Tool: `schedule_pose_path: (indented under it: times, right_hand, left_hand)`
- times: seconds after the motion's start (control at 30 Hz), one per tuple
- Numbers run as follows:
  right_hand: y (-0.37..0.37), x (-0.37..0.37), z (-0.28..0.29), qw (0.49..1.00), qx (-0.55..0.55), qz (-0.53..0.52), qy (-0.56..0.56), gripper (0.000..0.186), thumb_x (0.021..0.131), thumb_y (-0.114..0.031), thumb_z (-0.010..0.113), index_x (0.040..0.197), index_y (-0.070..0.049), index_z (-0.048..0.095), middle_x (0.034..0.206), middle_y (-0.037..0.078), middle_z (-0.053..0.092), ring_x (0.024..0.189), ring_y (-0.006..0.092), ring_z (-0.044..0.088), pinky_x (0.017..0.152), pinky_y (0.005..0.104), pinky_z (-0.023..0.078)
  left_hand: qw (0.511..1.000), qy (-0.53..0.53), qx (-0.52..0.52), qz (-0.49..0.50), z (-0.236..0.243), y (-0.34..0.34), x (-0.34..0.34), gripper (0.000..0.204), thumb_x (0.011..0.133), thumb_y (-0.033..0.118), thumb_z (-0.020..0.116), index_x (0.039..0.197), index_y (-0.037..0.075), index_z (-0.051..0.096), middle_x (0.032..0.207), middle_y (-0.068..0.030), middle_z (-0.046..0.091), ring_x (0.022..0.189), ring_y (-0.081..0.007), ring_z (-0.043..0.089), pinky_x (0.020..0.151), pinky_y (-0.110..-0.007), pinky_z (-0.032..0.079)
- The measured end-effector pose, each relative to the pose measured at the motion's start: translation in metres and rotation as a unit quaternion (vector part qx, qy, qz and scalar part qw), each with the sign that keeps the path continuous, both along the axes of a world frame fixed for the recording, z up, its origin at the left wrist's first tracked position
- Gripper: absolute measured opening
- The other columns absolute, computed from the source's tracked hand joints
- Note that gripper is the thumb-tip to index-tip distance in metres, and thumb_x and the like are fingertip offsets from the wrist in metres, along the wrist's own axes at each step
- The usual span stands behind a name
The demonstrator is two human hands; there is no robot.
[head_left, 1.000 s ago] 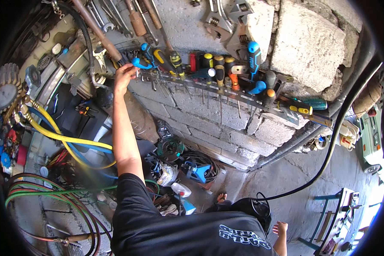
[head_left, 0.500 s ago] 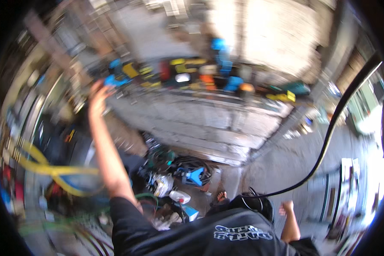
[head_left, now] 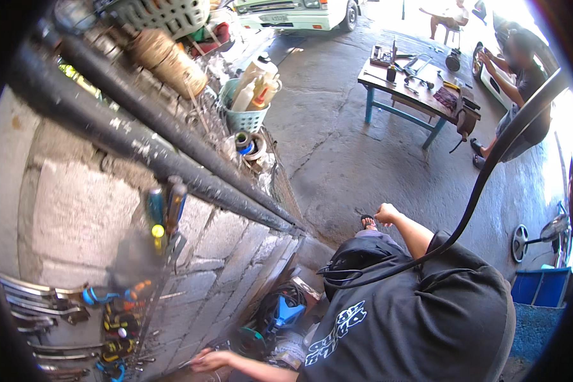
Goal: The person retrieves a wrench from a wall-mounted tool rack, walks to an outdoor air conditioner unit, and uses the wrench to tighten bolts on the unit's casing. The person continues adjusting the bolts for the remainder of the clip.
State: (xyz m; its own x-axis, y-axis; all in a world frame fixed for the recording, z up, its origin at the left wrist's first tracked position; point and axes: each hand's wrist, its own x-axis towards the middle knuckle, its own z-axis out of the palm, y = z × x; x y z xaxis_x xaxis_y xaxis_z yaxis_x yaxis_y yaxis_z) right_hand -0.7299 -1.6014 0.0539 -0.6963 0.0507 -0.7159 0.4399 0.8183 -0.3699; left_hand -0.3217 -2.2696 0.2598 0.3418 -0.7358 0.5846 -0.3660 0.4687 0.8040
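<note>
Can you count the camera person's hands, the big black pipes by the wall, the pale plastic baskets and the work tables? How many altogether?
Camera person's hands: 2
Big black pipes: 2
Pale plastic baskets: 2
Blue-legged work table: 1
Total: 7

A loose black T-shirt point(head_left: 426, 318) has short sleeves point(head_left: 449, 264) and pale lettering point(head_left: 337, 337) on its chest. Against the shirt's front sits a black bundle point(head_left: 363, 260), probably a bag, with a thick black cable point(head_left: 484, 184) curving across. Past the shirt's hem show greyish trousers point(head_left: 384, 237) and a dark strapped sandal point(head_left: 366, 218). Beyond the shirt's sleeves, left hand point(head_left: 209, 361) and right hand point(head_left: 386, 214) are bare.
</note>
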Motion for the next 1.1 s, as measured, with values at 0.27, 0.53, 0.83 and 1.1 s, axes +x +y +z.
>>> schedule_pose_path:
  times: [0.27,0.53,0.83,1.1]
  right_hand:
    - [0.128,0.015,-0.041,0.985,-0.003,-0.148,-0.093,0.027,0.094,-0.021,0.066,0.098,0.004,0.076,0.085,0.015,0.078,0.074,0.0286,0.079,0.063,0.0431,0.066]
    - [0.237,-0.067,-0.091,0.962,-0.015,-0.246,-0.121,0.03,0.093,-0.022,0.068,0.097,0.006,0.077,0.088,0.017,0.079,0.074,0.0289,0.079,0.063,0.0419,0.066]
    - [0.298,-0.281,-0.083,0.981,-0.036,-0.188,-0.044,0.024,0.097,-0.021,0.064,0.096,0.0,0.076,0.075,0.01,0.075,0.063,0.0209,0.074,0.054,0.0375,0.061]
    - [0.253,-0.516,-0.055,0.974,-0.1,-0.178,0.098,0.029,0.091,-0.023,0.067,0.106,-0.002,0.08,0.082,0.016,0.078,0.07,0.0252,0.077,0.072,0.0396,0.062]
  left_hand:
    - [0.824,0.043,0.52,-0.223,-0.235,0.193,-0.182,0.034,0.104,0.046,0.053,0.092,0.015,0.046,0.075,-0.0011,0.05,0.054,-0.0123,0.041,0.047,-0.028,0.038]
    - [0.687,-0.099,0.614,-0.376,-0.248,0.333,-0.363,0.053,0.103,0.06,0.058,0.075,0.017,0.044,0.059,0.0032,0.04,0.042,-0.0098,0.038,0.038,-0.028,0.029]
    - [0.562,-0.217,0.712,-0.36,-0.313,0.42,-0.448,0.046,0.098,0.054,0.067,0.08,0.013,0.06,0.062,-0.0008,0.05,0.05,-0.0151,0.049,0.044,-0.032,0.039]
    - [0.545,-0.255,0.731,-0.321,-0.332,0.432,-0.571,0.045,0.099,0.053,0.066,0.081,0.012,0.061,0.063,-0.0004,0.052,0.05,-0.0138,0.05,0.045,-0.031,0.04]
